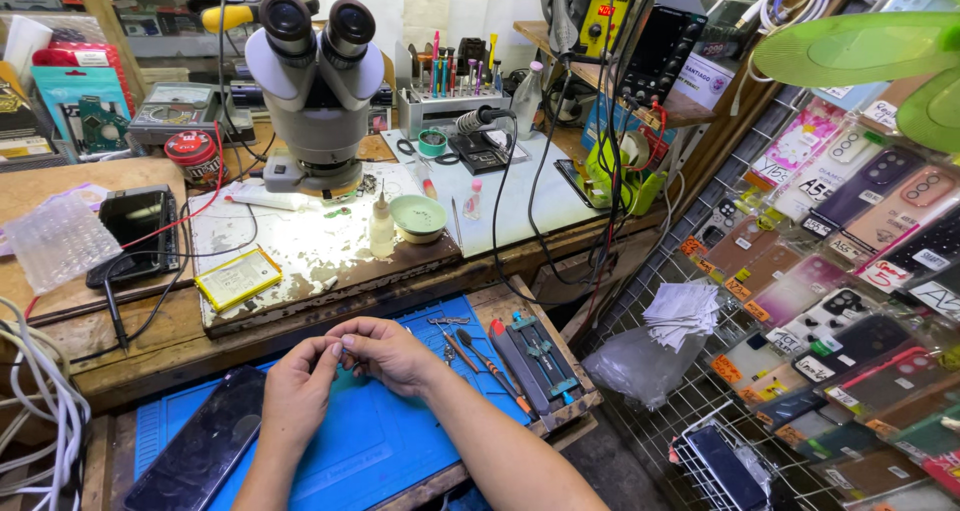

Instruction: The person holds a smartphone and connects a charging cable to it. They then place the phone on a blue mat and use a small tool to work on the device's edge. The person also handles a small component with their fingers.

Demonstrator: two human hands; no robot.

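Left hand [300, 391]: curled over the blue work mat [370, 441], fingertips pinched against the right hand's, gripping something too small to make out.
Right hand [385, 353]: closed in a pinch too, meeting the left at the fingertips; held item hidden between them.
Phones: one dark smartphone [205, 446] flat on the mat, just left of the left wrist; another dark one [135, 233] well beyond, up left.
Tools: two screwdrivers [485, 363] plus one pair of tweezers [447, 336] just right of the right hand.
Holder: one metal repair clamp [540, 356] further right.
Battery: one yellow-edged cell [237, 276] beyond the left hand.
Microscope [318, 81]: one, two eyepieces, straight ahead past both hands.
Bowl: one pale green dish [418, 216], one small dropper bottle [381, 226] beside it.
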